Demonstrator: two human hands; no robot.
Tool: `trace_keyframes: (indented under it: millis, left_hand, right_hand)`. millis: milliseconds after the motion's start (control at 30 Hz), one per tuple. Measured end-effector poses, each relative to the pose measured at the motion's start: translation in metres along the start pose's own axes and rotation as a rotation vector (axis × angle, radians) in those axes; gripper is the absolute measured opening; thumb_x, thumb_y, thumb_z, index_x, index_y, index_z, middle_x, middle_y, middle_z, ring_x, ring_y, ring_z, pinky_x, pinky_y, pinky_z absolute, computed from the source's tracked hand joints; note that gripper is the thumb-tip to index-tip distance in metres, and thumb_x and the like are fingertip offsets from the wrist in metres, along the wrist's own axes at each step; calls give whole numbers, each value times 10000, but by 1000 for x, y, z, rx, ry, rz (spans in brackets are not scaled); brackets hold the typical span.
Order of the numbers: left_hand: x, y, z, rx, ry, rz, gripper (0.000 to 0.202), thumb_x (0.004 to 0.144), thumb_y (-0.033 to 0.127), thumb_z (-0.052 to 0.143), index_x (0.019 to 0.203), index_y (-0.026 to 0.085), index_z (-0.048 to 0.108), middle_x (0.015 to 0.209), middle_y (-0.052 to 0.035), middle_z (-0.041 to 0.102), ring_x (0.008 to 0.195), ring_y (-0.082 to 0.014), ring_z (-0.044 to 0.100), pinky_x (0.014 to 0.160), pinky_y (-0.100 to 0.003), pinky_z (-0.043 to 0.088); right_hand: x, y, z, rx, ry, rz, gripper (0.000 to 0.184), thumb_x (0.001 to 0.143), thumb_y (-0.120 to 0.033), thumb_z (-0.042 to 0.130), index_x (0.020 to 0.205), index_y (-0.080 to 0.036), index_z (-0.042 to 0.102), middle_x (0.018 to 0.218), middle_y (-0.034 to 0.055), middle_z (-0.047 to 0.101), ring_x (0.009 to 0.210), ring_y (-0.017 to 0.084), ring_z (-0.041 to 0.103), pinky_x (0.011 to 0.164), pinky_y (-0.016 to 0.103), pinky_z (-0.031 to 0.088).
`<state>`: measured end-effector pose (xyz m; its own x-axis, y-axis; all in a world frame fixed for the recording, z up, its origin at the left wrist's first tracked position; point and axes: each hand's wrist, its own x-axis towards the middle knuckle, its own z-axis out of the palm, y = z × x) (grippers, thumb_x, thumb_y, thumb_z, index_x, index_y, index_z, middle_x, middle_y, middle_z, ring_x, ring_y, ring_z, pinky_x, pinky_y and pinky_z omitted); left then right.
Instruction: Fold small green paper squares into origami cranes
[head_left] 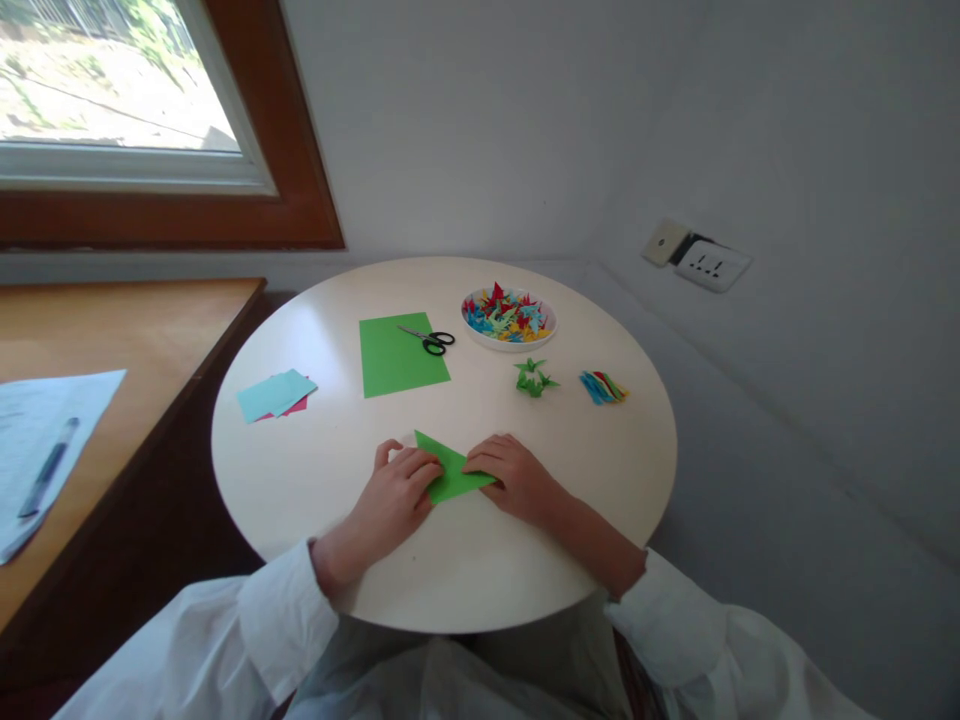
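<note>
Between my hands, near the front of the round white table (465,590), is a piece of green paper (452,478) folded into a triangle. My left hand (401,487) grips its left side, with the fingers closed over the edge. At the right corner, my right hand (517,477) pinches the paper between thumb and fingers. Beyond the hands lies a larger green sheet (390,365), with black-handled scissors (431,340) across its right part. Several small green folded paper figures (533,378) sit to the right of it.
A white dish (510,345) full of colourful folded paper stands at the back. Thin coloured paper strips (602,387) lie at the right, light blue and pink paper pieces (277,394) at the left. A wooden desk (142,330) with papers and a pen (49,468) stands beyond the left edge.
</note>
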<state>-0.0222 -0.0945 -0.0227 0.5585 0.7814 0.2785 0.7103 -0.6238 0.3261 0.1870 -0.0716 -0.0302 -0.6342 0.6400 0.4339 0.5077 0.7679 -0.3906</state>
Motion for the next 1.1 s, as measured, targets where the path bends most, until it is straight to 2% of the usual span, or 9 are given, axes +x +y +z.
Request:
trace_keyframes:
  millis: [133, 267, 500, 633, 867, 1100]
  left_hand:
    - [3, -3, 0, -120, 24, -105, 161, 833, 227, 482, 862, 204, 639, 982, -59, 652, 949, -213, 564, 911, -416, 304]
    - [8, -7, 0, -214, 15, -218, 168, 823, 253, 509, 792, 203, 666, 1004, -68, 632, 996, -230, 544, 887, -410, 337]
    - [13, -5, -4, -235, 25, -316, 143, 789, 248, 548, 742, 182, 666, 1002, -76, 591, 996, -254, 534, 870, -422, 363]
    - [15, -6, -5, -236, 28, -319, 161, 784, 257, 547, 687, 169, 641, 969, -78, 596, 947, -242, 547, 848, -414, 385]
    - [15, -9, -3, -221, 42, -312, 221, 790, 278, 535, 605, 171, 594, 923, -82, 602, 878, -224, 555, 816, -396, 429]
    - [15, -11, -3, -242, 60, -298, 217, 776, 286, 547, 595, 170, 578, 896, -81, 591, 843, -216, 556, 776, -369, 454]
  right_hand:
    - [6, 0, -5, 170, -8, 136, 108, 823, -197, 549, 786, -205, 650, 796, 39, 660, 789, 168, 592, 737, 316, 467]
    - [9, 3, -4, 184, -14, 228, 161, 831, -171, 535, 721, -195, 649, 733, 31, 606, 754, 161, 560, 689, 297, 466]
    - [12, 6, 3, 185, 45, 326, 216, 773, -141, 608, 574, -185, 535, 701, 9, 560, 735, 150, 535, 694, 293, 438]
    - [15, 3, 6, 123, 38, 356, 242, 793, -147, 589, 574, -188, 493, 697, 10, 544, 728, 154, 510, 686, 299, 426]
    - [15, 1, 10, 53, 19, 355, 199, 783, -196, 622, 619, -187, 510, 784, 40, 564, 783, 172, 513, 729, 326, 445]
    - [17, 1, 12, -29, 12, 358, 220, 787, -222, 624, 602, -192, 508, 762, 34, 558, 751, 172, 505, 704, 325, 437]
